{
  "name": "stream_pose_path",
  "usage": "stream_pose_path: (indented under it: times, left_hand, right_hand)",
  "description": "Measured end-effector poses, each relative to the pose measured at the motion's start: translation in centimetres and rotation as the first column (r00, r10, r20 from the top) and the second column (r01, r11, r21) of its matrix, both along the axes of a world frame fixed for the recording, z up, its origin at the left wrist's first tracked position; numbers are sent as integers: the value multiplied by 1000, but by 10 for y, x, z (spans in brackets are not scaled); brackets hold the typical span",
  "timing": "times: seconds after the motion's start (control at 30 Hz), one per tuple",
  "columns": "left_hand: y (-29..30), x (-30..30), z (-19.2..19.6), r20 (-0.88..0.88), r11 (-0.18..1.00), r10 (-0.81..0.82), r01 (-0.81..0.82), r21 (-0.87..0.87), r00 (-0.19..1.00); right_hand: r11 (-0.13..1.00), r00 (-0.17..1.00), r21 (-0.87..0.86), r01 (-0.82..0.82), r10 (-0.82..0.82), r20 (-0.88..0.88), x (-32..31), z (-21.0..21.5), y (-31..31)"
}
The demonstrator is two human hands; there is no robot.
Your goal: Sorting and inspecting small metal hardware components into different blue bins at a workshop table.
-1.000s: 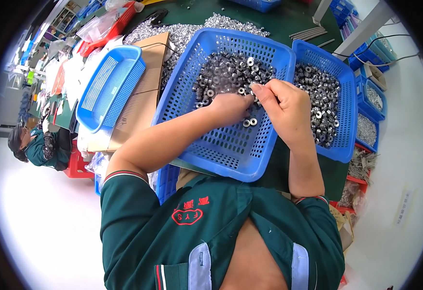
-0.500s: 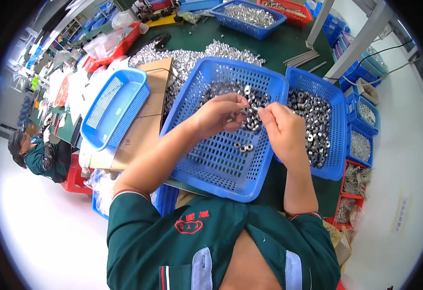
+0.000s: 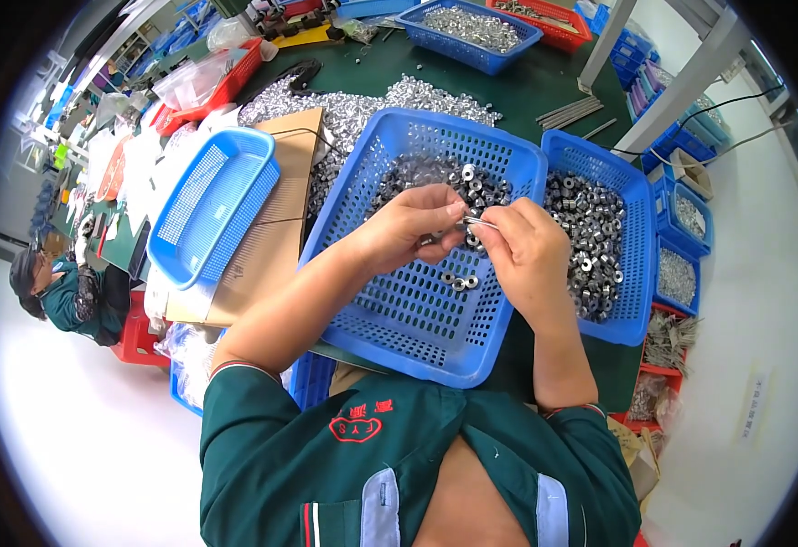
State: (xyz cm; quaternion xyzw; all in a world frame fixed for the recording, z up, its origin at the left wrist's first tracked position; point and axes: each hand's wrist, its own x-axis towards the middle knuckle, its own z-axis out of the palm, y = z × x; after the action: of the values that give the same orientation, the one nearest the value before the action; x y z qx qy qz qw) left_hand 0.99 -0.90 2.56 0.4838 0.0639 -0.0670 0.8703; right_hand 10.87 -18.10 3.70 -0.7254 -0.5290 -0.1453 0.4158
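Two hands' fingers pinch a thin metal pin (image 3: 479, 221) w/ nuts (image 3: 458, 281) below — blue basket (image 3: 390, 314).

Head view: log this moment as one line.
left hand pinching small metal part | right hand meeting it at a thin pin | both over blue basket of metal rings | second basket at right

A dark green worktable (image 3: 545, 87) fills the upper middle of the frame. Grey metal posts (image 3: 691, 87) rise slanting at the upper right, with black cables (image 3: 736, 100) trailing beside them. The pale floor (image 3: 755, 301) runs down the right side and across the lower left, brightly and evenly lit. At the left edge another person in a green jacket (image 3: 66, 296) sits beside a red crate (image 3: 139, 337). Stacked blue bins (image 3: 682, 219) stand on the floor at the right.
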Motion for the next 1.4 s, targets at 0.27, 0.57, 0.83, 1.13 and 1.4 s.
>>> stream_pose_path:
  times: [0.27, 0.57, 0.83, 1.13, 1.4]
  left_hand:
    - [0, -4, 0, 20, 999, -5, 6, -34, 1000]
    - [-2, -8, -4, 130, 996, 47, -57, 74, 990]
    - [-5, -9, 8, 198, 967, 15, -64, 245, 980]
    - [-14, 7, 30, 128, 884, -36, -28, 466, 991]
    - [-81, 112, 46, 163, 305, -464, -15, 952, 870]
  right_hand:
    - [994, 994, 87, -62, 53, 97, -1, 0, 1]
    - [996, 994, 76, -54, 47, 95, -7, 3, 1]
    - [998, 971, 58, -4, 17, -238, -17, 0, -1]
    - [996, 961, -50, 73, -84, -263, 2, 11, -20]
    - [820, 946, 506, 268, -125, -300, 8, 58, -106]
